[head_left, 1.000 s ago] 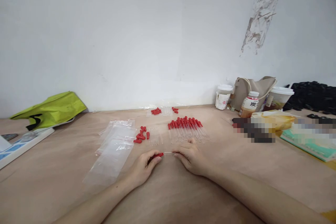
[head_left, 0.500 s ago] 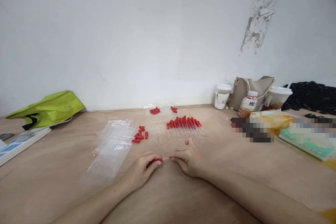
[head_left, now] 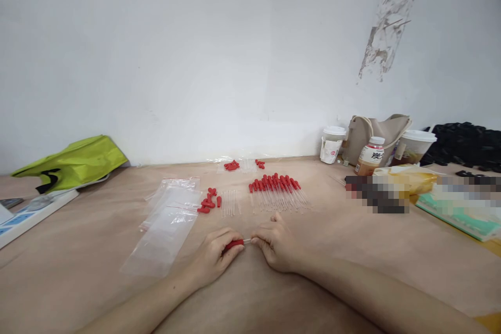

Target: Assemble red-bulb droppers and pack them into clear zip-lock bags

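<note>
Brown covering [head_left: 250,302] is backed by a white wall [head_left: 188,62]. Near centre, a red bulb [head_left: 235,243] is gripped by the left hand [head_left: 213,255], the clear tube [head_left: 247,241] at its mouth pinched by the right hand [head_left: 277,247]; red-topped droppers [head_left: 277,188] are lined up beyond.

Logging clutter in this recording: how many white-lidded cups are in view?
2. One cup stands left of the bag; the other cup is at its right. More could be hidden behind the bag.

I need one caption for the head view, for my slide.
Left hand holding a red bulb, right hand a clear tube at its mouth, with red-topped droppers beyond.
</note>
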`<action>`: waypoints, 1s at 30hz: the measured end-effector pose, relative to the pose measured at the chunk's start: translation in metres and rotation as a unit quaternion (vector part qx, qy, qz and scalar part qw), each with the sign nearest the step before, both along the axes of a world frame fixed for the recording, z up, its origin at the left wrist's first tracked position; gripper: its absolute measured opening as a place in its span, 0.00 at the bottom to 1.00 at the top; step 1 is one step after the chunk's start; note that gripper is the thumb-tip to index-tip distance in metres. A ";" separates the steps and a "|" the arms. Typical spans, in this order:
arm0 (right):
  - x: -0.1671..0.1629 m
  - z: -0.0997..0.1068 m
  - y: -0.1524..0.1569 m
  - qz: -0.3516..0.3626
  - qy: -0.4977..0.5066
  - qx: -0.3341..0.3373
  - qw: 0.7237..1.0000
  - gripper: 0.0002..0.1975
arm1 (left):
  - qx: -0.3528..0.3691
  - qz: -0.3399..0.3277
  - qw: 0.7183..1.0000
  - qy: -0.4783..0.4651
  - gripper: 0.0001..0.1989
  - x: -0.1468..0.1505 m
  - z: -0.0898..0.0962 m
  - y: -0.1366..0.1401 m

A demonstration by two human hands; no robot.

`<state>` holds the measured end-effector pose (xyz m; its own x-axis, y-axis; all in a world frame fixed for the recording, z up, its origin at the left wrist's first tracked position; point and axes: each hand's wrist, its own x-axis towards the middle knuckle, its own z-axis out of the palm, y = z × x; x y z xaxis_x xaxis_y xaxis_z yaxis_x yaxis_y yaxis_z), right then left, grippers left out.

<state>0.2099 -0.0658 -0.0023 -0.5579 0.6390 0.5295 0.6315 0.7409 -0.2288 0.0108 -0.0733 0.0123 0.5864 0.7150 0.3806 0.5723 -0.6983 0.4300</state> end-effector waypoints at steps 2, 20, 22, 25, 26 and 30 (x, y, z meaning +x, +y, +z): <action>-0.002 -0.001 0.000 0.001 0.005 -0.017 1.000 0.10 | 0.007 -0.001 1.000 0.002 0.10 0.000 -0.001 0.000; 0.015 0.035 0.023 -0.164 -0.043 -0.052 0.984 0.12 | 0.082 0.129 0.986 -0.071 0.17 -0.012 0.001 0.018; 0.012 0.038 0.041 -0.247 0.018 -0.124 0.961 0.14 | 0.056 0.157 0.982 -0.086 0.15 -0.014 -0.003 0.023; 0.002 0.037 0.068 -0.329 0.051 -0.141 0.932 0.14 | 0.031 0.153 0.984 -0.090 0.10 -0.015 -0.005 0.026; -0.003 0.035 0.076 -0.340 0.049 -0.139 0.929 0.14 | 0.031 0.149 0.985 -0.087 0.09 -0.015 -0.005 0.026; -0.020 0.025 0.095 -0.363 0.017 -0.135 0.922 0.12 | 0.033 0.147 0.986 -0.066 0.06 -0.015 -0.003 0.023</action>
<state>0.1897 0.0289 0.0232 0.0829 0.9486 0.3054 0.9271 0.0389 -0.3727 -0.0037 -0.0500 0.0096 0.3000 0.8176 0.4914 0.6969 -0.5397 0.4724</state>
